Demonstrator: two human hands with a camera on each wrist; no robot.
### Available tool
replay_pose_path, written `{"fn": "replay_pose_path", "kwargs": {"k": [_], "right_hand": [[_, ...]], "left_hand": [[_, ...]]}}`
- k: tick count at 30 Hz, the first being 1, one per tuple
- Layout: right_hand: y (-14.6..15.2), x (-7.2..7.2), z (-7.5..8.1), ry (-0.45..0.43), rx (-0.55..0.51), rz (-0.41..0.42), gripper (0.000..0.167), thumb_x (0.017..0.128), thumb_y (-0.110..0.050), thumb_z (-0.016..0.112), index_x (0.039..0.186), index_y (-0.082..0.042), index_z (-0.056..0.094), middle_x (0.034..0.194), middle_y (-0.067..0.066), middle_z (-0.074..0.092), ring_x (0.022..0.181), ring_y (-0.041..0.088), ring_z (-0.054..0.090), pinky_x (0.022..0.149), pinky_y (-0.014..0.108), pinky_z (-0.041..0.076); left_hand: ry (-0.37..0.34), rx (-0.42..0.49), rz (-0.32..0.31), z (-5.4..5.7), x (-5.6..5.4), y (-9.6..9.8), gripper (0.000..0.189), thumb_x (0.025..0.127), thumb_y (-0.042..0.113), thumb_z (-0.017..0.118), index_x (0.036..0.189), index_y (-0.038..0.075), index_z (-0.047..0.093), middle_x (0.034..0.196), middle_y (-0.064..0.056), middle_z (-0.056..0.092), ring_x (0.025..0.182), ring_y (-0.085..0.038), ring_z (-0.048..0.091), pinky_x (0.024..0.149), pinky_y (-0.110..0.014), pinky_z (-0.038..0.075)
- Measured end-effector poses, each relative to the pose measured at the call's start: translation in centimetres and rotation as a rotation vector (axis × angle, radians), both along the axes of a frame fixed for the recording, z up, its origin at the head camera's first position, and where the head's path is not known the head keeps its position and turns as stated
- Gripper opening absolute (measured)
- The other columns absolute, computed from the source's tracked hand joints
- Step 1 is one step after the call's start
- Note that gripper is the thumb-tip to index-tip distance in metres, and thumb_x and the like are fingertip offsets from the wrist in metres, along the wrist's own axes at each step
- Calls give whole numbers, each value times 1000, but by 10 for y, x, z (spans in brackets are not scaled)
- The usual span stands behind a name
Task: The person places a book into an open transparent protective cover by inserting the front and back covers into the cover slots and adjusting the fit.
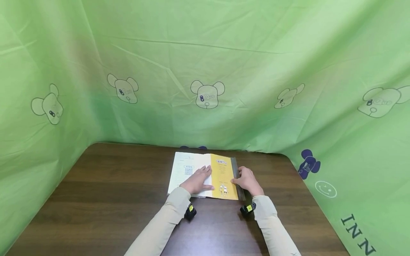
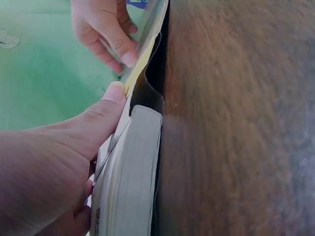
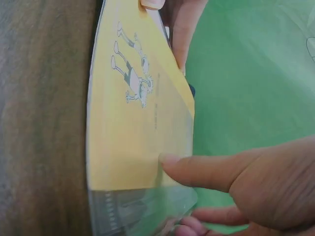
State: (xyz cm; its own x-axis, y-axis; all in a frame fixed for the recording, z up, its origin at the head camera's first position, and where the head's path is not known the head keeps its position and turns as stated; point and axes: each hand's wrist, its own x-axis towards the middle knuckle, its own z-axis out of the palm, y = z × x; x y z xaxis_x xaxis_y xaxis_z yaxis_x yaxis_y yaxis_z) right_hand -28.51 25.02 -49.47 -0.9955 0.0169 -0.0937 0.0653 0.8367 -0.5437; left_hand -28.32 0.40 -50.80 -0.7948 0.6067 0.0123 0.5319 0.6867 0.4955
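An open book (image 1: 180, 176) lies on the table, a white printed page with a QR code on its left side. To the right is its yellow inner cover (image 1: 221, 174), printed with small cartoon figures. A clear plastic book cover (image 3: 118, 211) sticks out past the yellow edge, grey in the head view. My left hand (image 1: 198, 180) rests spread over the inner margin, thumb reaching the yellow side. With my right hand (image 1: 248, 180), I lay the thumb on the yellow panel and curl the fingers at the plastic's edge. The thick page block (image 2: 135, 167) shows in the left wrist view.
The dark wood-grain table (image 1: 105, 199) extends around the book. A green cloth (image 1: 153, 117) with bear-head drawings hangs behind it and at both sides. Black wrist cameras (image 1: 190, 212) sit on both of my wrists.
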Motion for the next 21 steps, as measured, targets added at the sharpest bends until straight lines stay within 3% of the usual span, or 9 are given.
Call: {"fn": "replay_pose_path", "kwargs": {"k": [5,12,21], "right_hand": [[2,-1,2,-78,-65,-59,51,93,-20,72,127,15,56,111,24,69,93,26,67,74,36,58],[7,-2,-4,-76,-220,-83,29,98,-22,64,105,6,69,88,11,67,73,16,59,60,25,49],[7,-4,-1,-103,-625,-83,30,94,-7,70,113,12,58,80,7,71,63,9,63,57,21,55]], "left_hand": [[-13,26,1,-1,0,-1,81,95,37,70,153,-7,36,165,-19,26,154,-37,22,127,-45,17],[-22,42,-15,-2,-1,-4,82,96,39,68,155,-6,32,166,-19,24,155,-37,20,127,-46,16],[-60,105,-19,4,2,-9,81,98,35,67,154,-10,31,166,-23,23,154,-43,17,127,-49,15]]}}
